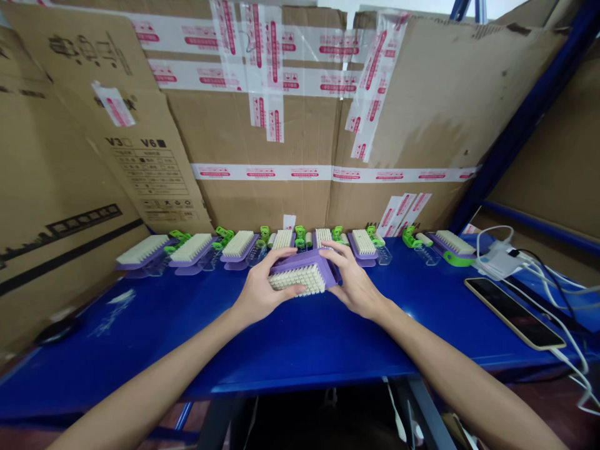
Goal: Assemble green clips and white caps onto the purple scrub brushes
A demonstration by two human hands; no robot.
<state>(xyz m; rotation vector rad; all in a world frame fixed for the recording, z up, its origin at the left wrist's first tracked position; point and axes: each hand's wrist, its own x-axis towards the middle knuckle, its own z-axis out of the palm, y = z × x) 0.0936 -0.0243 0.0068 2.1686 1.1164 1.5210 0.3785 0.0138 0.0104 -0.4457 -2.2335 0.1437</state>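
Between my two hands, above the middle of the blue table, is a purple scrub brush (300, 279) with cream bristles tilted toward me. My left hand (263, 286) grips its left end, the thumb lying across the bristles. At the other end, my right hand (355, 281) has its fingers closed around the purple body. Behind them stands a row of similar brushes, among them one purple brush (238, 245) to the left and another purple brush (364, 242) to the right. Green plastic parts, such as one green clip (225, 236), and clear plastic pieces (427, 255) sit between the brushes.
Taped cardboard (262, 144) walls in the back of the blue table (154, 337). On the right lie a phone (515, 312), a white charger (499, 259) and tangled white cables. A dark object (56, 330) rests at the far left. A blue metal post (520, 119) rises at right.
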